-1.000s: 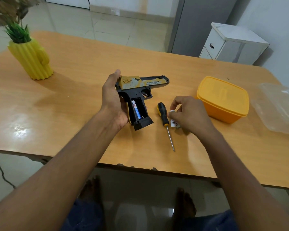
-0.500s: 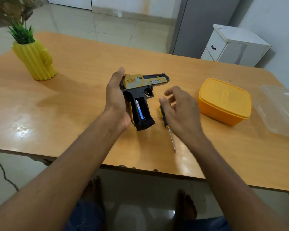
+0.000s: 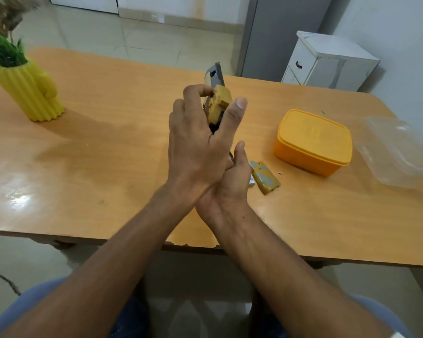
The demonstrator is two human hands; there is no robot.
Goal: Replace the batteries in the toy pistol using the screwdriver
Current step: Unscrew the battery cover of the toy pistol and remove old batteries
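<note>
My right hand sits nearest, palm cupped under the grip's base, and I cannot tell what it grips; my left hand is wrapped around the toy pistol, held above the table with its long axis pointing up and away; the loose battery cover lies just right of my right hand, a battery touching it; 1 orange box stands beyond.

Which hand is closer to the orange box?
Right. The right hand sits low, a short gap from the orange box, with the battery cover between them. The left hand grips the pistol farther away.
</note>
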